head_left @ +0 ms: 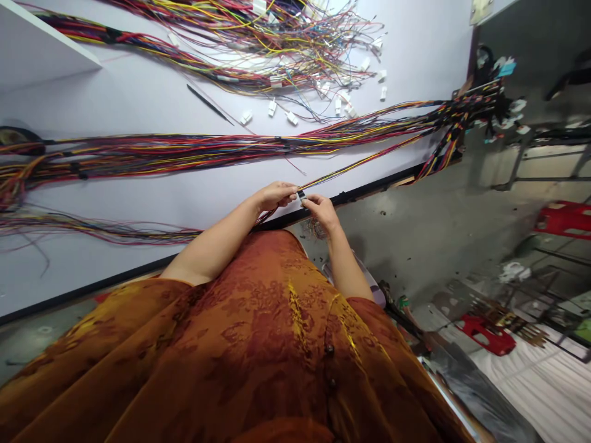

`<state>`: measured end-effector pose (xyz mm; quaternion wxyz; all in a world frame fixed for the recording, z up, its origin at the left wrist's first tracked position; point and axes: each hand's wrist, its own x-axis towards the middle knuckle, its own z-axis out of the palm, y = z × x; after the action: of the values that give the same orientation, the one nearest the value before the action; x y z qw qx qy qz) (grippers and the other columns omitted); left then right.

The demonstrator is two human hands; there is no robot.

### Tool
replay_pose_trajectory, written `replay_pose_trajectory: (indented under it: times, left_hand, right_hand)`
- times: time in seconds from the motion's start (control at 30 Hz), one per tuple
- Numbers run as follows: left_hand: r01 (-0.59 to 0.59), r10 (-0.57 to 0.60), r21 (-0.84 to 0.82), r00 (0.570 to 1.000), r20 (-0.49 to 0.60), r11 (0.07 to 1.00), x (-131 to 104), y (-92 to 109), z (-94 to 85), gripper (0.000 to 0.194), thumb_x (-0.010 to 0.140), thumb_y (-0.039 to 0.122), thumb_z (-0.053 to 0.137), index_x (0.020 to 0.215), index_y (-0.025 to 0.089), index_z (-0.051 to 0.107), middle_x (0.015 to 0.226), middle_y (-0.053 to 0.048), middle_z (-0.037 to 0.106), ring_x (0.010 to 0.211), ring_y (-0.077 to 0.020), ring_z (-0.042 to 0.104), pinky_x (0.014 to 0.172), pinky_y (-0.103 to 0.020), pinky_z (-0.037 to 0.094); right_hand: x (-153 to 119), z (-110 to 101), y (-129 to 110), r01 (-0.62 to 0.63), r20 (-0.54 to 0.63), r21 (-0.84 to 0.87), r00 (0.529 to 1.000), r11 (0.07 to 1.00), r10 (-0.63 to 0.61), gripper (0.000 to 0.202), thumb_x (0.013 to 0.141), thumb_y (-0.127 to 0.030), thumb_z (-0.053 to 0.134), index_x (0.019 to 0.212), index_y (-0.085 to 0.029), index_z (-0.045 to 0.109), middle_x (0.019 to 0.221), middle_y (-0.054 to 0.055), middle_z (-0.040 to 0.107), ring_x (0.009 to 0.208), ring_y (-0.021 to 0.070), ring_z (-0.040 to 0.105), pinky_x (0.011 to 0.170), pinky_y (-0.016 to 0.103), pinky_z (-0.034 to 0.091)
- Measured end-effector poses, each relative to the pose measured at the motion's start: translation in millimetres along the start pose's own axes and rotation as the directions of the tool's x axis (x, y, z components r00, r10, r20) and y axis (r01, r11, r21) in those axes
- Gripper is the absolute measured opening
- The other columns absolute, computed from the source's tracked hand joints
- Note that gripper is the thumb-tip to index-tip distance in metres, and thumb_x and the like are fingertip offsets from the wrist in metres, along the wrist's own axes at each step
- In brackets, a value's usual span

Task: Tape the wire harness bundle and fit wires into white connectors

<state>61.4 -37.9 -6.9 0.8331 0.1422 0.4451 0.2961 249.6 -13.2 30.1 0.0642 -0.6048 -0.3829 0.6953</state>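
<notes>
My left hand (pixel 277 195) pinches a thin bundle of coloured wires (pixel 355 165) near the table's front edge. Yellow, red and dark strands run from its fingertips up and right to the thick harness end. Between my two hands sits a short black strip (pixel 301 195) with a pale edge, which looks like tape. My right hand (pixel 322 211) is closed, thumb and fingers pinching this strip beside the wires. More wire passes beneath my left hand towards the front edge. Whether the strip is wrapped around the bundle cannot be made out.
A long wire harness (pixel 184 154) lies across the white table (pixel 152 114). Behind it are loose wires with white connectors (pixel 290 117) and a thin black strip (pixel 210 103). Connectors hang past the right edge. A red stool (pixel 489 335) stands on the floor at right.
</notes>
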Motion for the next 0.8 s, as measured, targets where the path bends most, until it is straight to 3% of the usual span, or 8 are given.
replay_pose_trajectory:
  times: [0.17, 0.27, 0.4, 0.47, 0.53, 0.6, 0.67, 0.8]
  left_hand:
    - [-0.121, 0.142, 0.208, 0.986, -0.087, 0.971, -8, 4, 10.5, 0.033, 0.074, 0.045, 0.069, 0.081, 0.012, 0.066, 0.059, 0.003, 0.046, 0.049, -0.0064, 0.033, 0.049, -0.023, 0.023]
    - [-0.163, 0.195, 0.277, 0.977, -0.092, 0.947, -12, 5, 13.6, 0.028, 0.079, 0.041, 0.065, 0.079, 0.013, 0.064, 0.061, 0.002, 0.047, 0.052, -0.0072, 0.037, 0.051, -0.022, 0.028]
    - [-0.070, 0.082, 0.126, 0.992, -0.098, 0.990, -12, 5, 11.8, 0.030, 0.078, 0.041, 0.070, 0.082, 0.012, 0.066, 0.057, 0.004, 0.041, 0.047, -0.0064, 0.030, 0.047, -0.023, 0.019]
    - [0.013, -0.012, 0.013, 0.998, -0.059, 1.000, -11, 7, 10.0, 0.030, 0.076, 0.041, 0.073, 0.082, 0.012, 0.067, 0.054, 0.005, 0.035, 0.045, -0.0054, 0.024, 0.046, -0.023, 0.013]
    - [0.098, -0.099, -0.064, 0.995, -0.004, 0.993, -11, 11, 8.2, 0.030, 0.074, 0.039, 0.076, 0.083, 0.012, 0.067, 0.053, 0.006, 0.031, 0.044, -0.0046, 0.020, 0.046, -0.022, 0.010]
    - [0.161, -0.155, -0.104, 0.986, 0.067, 0.981, -12, 15, 6.7, 0.030, 0.073, 0.038, 0.078, 0.084, 0.012, 0.068, 0.053, 0.007, 0.029, 0.044, -0.0042, 0.020, 0.045, -0.021, 0.009]
    - [0.188, -0.172, -0.127, 0.976, 0.132, 0.974, -14, 19, 5.6, 0.029, 0.073, 0.037, 0.078, 0.083, 0.013, 0.067, 0.054, 0.007, 0.027, 0.044, -0.0039, 0.019, 0.044, -0.020, 0.010]
    - [0.160, -0.142, -0.105, 0.977, 0.156, 0.982, -17, 24, 5.8, 0.030, 0.073, 0.039, 0.078, 0.077, 0.013, 0.064, 0.056, 0.006, 0.028, 0.044, -0.0035, 0.020, 0.043, -0.019, 0.010]
  right_hand:
    - [-2, 0, -29, 0.011, 0.142, 0.157, 0.989, 0.987, -0.033, 0.046, 0.066, -0.055, 0.077, 0.089, -0.016, 0.068, 0.059, -0.005, 0.055, 0.044, 0.0028, 0.023, 0.044, 0.022, 0.023]
    - [20, 3, -55, 0.058, 0.225, 0.093, 0.971, 0.994, -0.078, 0.049, 0.064, -0.054, 0.079, 0.092, -0.015, 0.069, 0.058, -0.004, 0.053, 0.047, 0.0049, 0.030, 0.046, 0.023, 0.029]
    - [35, -1, -65, 0.229, -0.005, -0.181, 0.972, 0.956, -0.234, 0.045, 0.068, -0.053, 0.079, 0.090, -0.016, 0.064, 0.080, 0.004, 0.063, 0.062, 0.0110, 0.049, 0.051, 0.024, 0.037]
    - [25, -11, -52, 0.264, -0.180, -0.201, 0.937, 0.943, -0.300, 0.041, 0.078, -0.056, 0.069, 0.092, -0.019, 0.060, 0.087, 0.004, 0.063, 0.062, 0.0103, 0.049, 0.052, 0.024, 0.039]
    - [12, -19, -32, 0.224, -0.253, -0.130, 0.934, 0.966, -0.251, 0.038, 0.081, -0.058, 0.061, 0.093, -0.022, 0.056, 0.089, 0.003, 0.061, 0.061, 0.0096, 0.049, 0.055, 0.024, 0.043]
    - [6, -20, -12, 0.179, -0.193, -0.014, 0.965, 0.984, -0.178, 0.040, 0.075, -0.055, 0.064, 0.097, -0.024, 0.054, 0.096, 0.003, 0.061, 0.069, 0.0108, 0.055, 0.064, 0.025, 0.050]
    - [12, -13, 0, 0.176, -0.023, 0.092, 0.984, 0.980, -0.175, 0.048, 0.067, -0.051, 0.069, 0.105, -0.026, 0.054, 0.104, 0.004, 0.061, 0.086, 0.0137, 0.061, 0.079, 0.028, 0.054]
    - [31, 3, 6, 0.253, 0.199, 0.066, 0.944, 0.965, -0.262, 0.050, 0.068, -0.047, 0.072, 0.111, -0.025, 0.060, 0.106, 0.005, 0.063, 0.104, 0.0183, 0.059, 0.097, 0.032, 0.049]
